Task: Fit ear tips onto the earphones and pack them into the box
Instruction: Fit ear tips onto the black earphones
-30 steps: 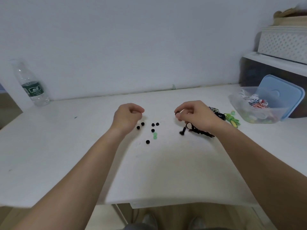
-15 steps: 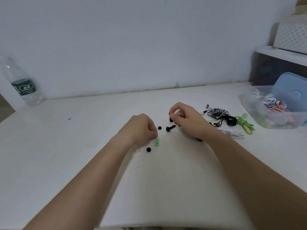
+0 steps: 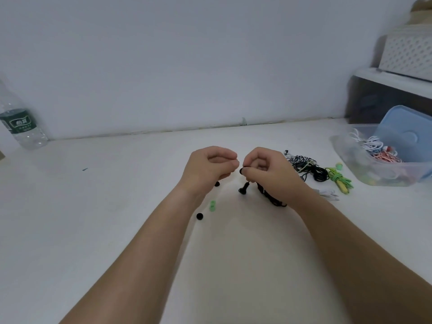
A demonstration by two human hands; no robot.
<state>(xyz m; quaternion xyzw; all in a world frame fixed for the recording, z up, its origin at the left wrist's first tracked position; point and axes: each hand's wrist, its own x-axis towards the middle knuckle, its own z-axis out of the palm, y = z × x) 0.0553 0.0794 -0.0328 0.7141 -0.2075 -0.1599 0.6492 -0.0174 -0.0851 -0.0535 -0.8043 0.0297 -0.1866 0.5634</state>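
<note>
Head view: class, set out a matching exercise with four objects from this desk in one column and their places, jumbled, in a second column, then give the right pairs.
Objects
1. water bottle
2. green ear tip
3. black earbud
4. clear box

Places
A. pinched in the right hand
B. far left, by the wall
C. right edge of the desk, holding cables
D. on the desk, just right of the left forearm

Pairs: 1-B, 2-D, 3-A, 4-C
</note>
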